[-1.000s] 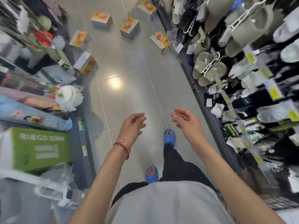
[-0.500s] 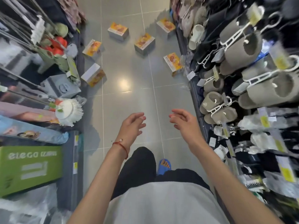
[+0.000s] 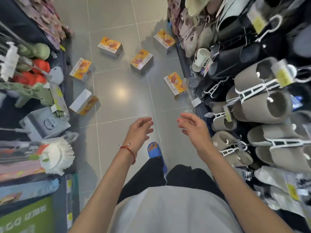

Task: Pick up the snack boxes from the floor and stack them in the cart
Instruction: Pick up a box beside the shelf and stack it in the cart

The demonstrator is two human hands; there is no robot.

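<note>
Several orange-and-grey snack boxes lie scattered on the grey tiled floor ahead of me. The nearest ones are a box on its side at the left (image 3: 83, 104) and a box by the right shelf base (image 3: 175, 84). Farther off lie a left box (image 3: 82, 70), a middle box (image 3: 141, 61), a far box (image 3: 110, 46) and one at the far right (image 3: 164, 39). My left hand (image 3: 140, 132), with a red string on its wrist, and my right hand (image 3: 193, 127) hover empty at waist height, fingers apart, well short of the boxes. No cart is in view.
The aisle is narrow. Hanging grey slippers (image 3: 262, 101) and black shoes crowd the right rack. Left shelves hold brushes (image 3: 55, 155), a grey box (image 3: 44, 122) and a green carton (image 3: 25, 217). My blue sandal (image 3: 154, 151) steps on the floor between my hands.
I have walked forward along the aisle, so the boxes appear closer and lower in view. Both hands stay raised and empty in the same pose.
</note>
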